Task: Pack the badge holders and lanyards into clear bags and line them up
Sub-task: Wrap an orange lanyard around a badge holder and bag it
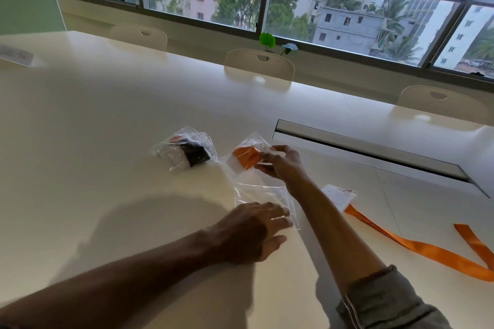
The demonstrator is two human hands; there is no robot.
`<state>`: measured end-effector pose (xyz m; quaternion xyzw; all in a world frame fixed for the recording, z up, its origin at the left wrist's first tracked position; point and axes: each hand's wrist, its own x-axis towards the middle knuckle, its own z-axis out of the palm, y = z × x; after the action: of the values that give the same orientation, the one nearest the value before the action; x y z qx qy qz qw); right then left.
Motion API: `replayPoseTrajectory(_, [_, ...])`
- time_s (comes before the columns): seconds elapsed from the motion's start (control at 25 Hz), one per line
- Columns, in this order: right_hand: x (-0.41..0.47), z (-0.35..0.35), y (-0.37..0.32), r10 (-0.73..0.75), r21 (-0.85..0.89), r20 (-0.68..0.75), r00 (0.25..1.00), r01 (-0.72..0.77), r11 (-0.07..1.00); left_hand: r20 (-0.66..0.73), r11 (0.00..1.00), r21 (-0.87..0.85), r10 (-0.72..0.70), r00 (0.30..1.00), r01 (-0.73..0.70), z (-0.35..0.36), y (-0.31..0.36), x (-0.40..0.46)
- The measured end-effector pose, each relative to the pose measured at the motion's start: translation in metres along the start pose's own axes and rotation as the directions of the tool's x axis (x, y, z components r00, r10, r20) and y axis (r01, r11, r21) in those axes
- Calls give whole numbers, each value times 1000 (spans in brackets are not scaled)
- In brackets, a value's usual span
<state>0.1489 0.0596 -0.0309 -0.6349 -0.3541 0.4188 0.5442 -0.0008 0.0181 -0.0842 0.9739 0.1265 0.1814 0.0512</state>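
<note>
A clear bag with a folded orange lanyard and badge holder (pixel 244 156) lies on the white table (pixel 107 128), and my right hand (pixel 278 161) grips its right edge. To its left rests another packed bag with a black lanyard (pixel 187 151). An empty clear bag (pixel 260 192) lies nearer to me; my left hand (pixel 250 232) is spread flat on its near end, fingers apart. A loose badge holder (pixel 338 196) with an orange lanyard (pixel 417 246) trails off to the right.
A long cable slot with a raised lid (pixel 374 149) cuts across the table on the right. Three white chairs (pixel 259 63) stand along the far edge under the windows. A small card stand (pixel 16 55) sits at far left.
</note>
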Motion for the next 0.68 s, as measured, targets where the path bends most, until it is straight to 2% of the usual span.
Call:
replayPoseTrajectory(0.08, [8, 8, 5, 5, -76, 2, 1000, -5, 997, -54, 999, -17, 45, 998, -46, 4, -1, -1])
replayPoseTrajectory(0.16, [14, 12, 10, -76, -283, -47, 996, 59, 957, -88, 998, -43, 43, 995, -47, 5, -1, -1])
replayPoseTrajectory(0.24, [13, 9, 15, -202, -523, -64, 977, 139, 841, -111, 998, -50, 35, 993, -41, 3, -1, -1])
replayPoseTrajectory(0.28, [10, 6, 16, -249, -589, -52, 967, 172, 790, -122, 998, -39, 37, 992, -42, 1, -1, -1])
replayPoseTrajectory(0.52, [-23, -52, 14, -504, -731, 42, 862, 371, 573, -152, 997, 16, -73, 986, 77, -3, -6, 1])
replayPoseTrajectory(0.6, [-36, -88, 15, -536, -821, 53, 843, 342, 457, -146, 995, 25, -95, 985, 100, 1, -3, 2])
replayPoseTrajectory(0.68, [-51, -124, 20, -546, -892, 7, 838, 252, 375, -137, 993, 33, -108, 985, 114, 3, 1, 1])
